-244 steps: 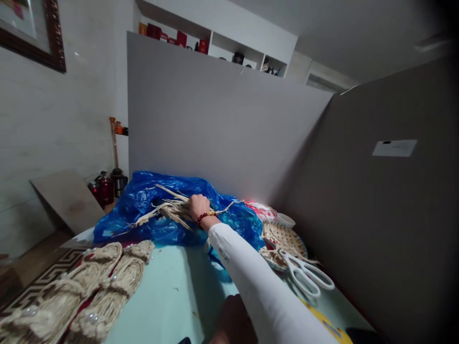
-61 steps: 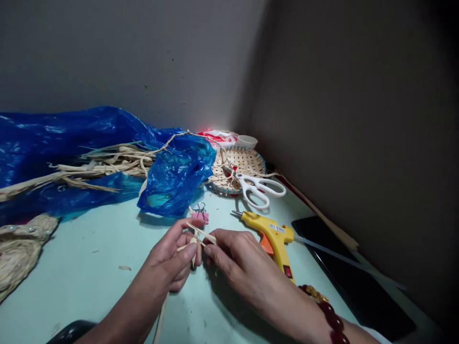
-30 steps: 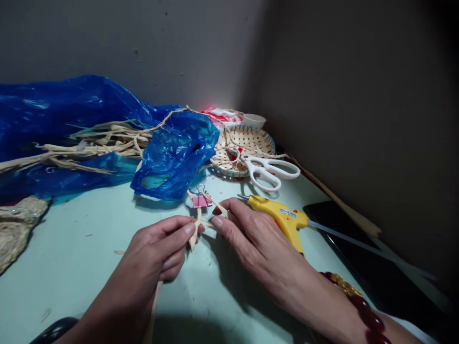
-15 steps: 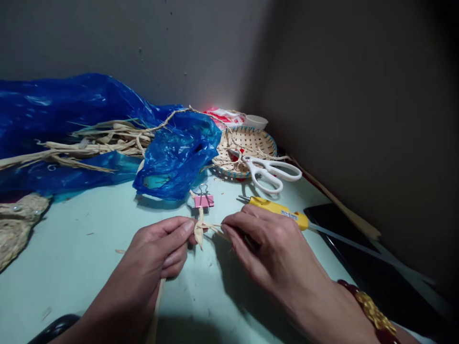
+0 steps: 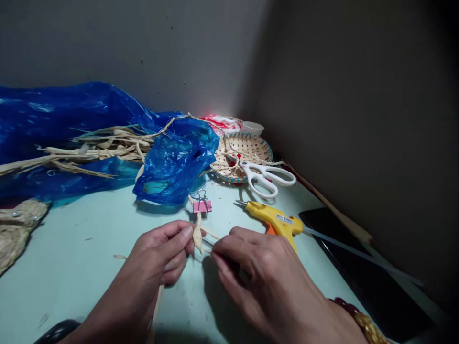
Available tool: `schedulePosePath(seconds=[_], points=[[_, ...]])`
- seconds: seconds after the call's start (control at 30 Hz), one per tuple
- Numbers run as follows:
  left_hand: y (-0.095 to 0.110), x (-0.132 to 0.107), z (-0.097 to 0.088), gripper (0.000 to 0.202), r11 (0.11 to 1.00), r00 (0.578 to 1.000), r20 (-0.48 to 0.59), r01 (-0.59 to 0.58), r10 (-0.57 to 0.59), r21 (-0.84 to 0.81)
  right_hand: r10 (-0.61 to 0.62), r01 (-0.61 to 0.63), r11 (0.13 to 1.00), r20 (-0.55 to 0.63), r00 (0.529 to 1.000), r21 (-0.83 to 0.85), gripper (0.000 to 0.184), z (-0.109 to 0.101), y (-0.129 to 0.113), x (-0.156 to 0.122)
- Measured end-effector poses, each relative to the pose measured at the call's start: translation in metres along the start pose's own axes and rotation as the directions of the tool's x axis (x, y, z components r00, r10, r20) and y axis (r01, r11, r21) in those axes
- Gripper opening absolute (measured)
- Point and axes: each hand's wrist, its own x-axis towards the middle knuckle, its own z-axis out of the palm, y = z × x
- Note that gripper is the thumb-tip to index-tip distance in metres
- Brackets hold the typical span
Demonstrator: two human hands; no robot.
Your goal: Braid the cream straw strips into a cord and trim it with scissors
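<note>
The left hand [image 5: 165, 255] pinches straw [image 5: 197, 236] caught in a pink clip [image 5: 202, 206], the right hand [image 5: 253, 270] its strands; folding looks barely begun, ends loose.

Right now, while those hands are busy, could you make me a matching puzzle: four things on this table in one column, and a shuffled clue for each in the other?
Things:
1. Binder clip
2. Scissors
3. Glue gun
4. Loose bundle of dried plant strips

Clues:
A. White handles, blades over the woven basket
B. Lying on the blue plastic bag
C. Pink, clamped on the fibre strip in the left hand's fingers
D. Yellow, with an orange trigger

Pairs: 1-C, 2-A, 3-D, 4-B.
</note>
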Motion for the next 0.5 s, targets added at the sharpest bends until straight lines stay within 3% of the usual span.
schedulePosePath(seconds=[0.13,0.37,0.5], points=[[0.002,-0.001,0.001,0.024,1.000,1.000,0.001,-0.009,0.009,0.028,0.023,-0.023,1.000,-0.068,0.997,0.005,0.018,0.005,0.004,0.002],[-0.001,-0.001,-0.001,0.019,1.000,1.000,0.010,-0.012,0.012,-0.005,-0.048,0.010,0.955,-0.120,0.992,-0.297,0.021,0.010,0.004,0.001],[-0.001,-0.001,-0.001,0.019,1.000,1.000,0.014,-0.009,0.009,0.016,-0.098,0.051,0.935,-0.117,0.988,-0.351,0.016,0.015,0.002,0.002]])
